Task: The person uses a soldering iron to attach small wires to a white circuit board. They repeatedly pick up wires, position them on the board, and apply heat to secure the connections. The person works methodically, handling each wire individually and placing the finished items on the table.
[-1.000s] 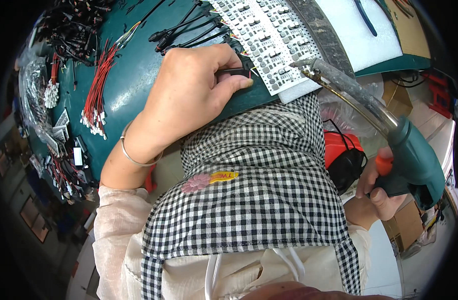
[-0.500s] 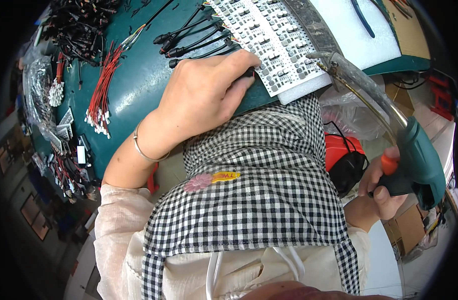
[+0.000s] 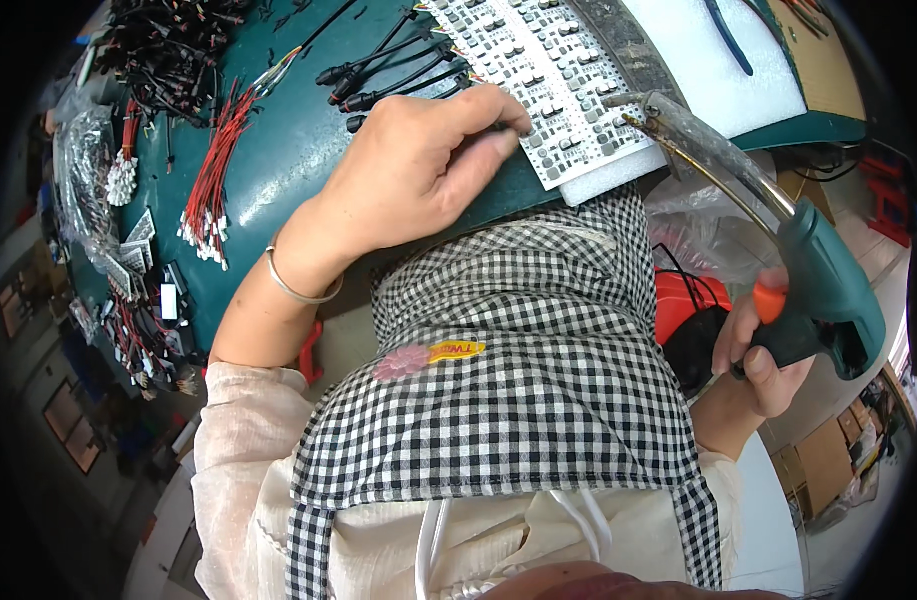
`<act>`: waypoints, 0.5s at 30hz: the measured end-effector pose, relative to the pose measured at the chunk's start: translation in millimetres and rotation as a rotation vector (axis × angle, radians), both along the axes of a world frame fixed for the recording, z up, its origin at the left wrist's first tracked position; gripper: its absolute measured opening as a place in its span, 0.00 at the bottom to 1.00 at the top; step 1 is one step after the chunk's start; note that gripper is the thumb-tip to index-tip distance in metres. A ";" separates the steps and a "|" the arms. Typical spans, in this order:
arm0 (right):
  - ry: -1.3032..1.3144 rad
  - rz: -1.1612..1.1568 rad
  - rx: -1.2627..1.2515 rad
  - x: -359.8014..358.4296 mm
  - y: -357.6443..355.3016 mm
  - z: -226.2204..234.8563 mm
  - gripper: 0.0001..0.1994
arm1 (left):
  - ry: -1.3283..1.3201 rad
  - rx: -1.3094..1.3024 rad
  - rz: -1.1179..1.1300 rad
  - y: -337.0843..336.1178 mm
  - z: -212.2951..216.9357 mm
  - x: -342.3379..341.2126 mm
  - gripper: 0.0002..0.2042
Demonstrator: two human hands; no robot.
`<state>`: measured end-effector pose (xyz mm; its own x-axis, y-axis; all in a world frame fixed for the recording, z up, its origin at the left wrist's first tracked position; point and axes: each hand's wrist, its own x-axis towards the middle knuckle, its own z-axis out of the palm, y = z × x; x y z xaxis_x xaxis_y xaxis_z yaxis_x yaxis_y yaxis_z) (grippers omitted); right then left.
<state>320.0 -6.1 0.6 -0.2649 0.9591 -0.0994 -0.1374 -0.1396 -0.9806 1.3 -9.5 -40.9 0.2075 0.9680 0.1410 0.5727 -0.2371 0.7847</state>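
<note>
My left hand [image 3: 419, 165] is closed at the left edge of a white circuit board [image 3: 589, 145], thumb and index finger pinched together. A black cable is mostly hidden within the pinch. My right hand [image 3: 769, 365] grips a green soldering gun [image 3: 837, 275] with an orange trigger. Its metal tip and thin brass-coloured feed tube reach over the board's right part, apart from my left fingers. Several black connector cables [image 3: 394, 70] run from the board's left edge, farther away than my left hand.
White foam [image 3: 609, 178] lies under the board, with a dark strip [image 3: 634, 55] along its right side. Red wires with white plugs [image 3: 217, 170] and a heap of black cables [image 3: 169, 50] lie left on the green table [image 3: 279, 150]. A plastic bag [image 3: 704, 225] hangs below the table edge.
The soldering gun has risen a little, and its tip has shifted slightly left over the board. My left fingertips have moved slightly right onto the board's edge, covering more of the black cable.
</note>
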 end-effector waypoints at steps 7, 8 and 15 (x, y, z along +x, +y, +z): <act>0.067 0.008 -0.007 0.7 4.7 -6.8 0.37 | 0.252 0.149 -0.062 0.5 3.9 0.7 0.09; 0.072 0.017 -0.007 2.5 4.9 -8.4 0.37 | 0.271 0.157 -0.071 1.0 4.6 0.3 0.09; 0.115 0.085 -0.029 11.4 7.3 -18.3 0.37 | 0.137 0.070 0.015 -1.8 -4.1 1.9 0.08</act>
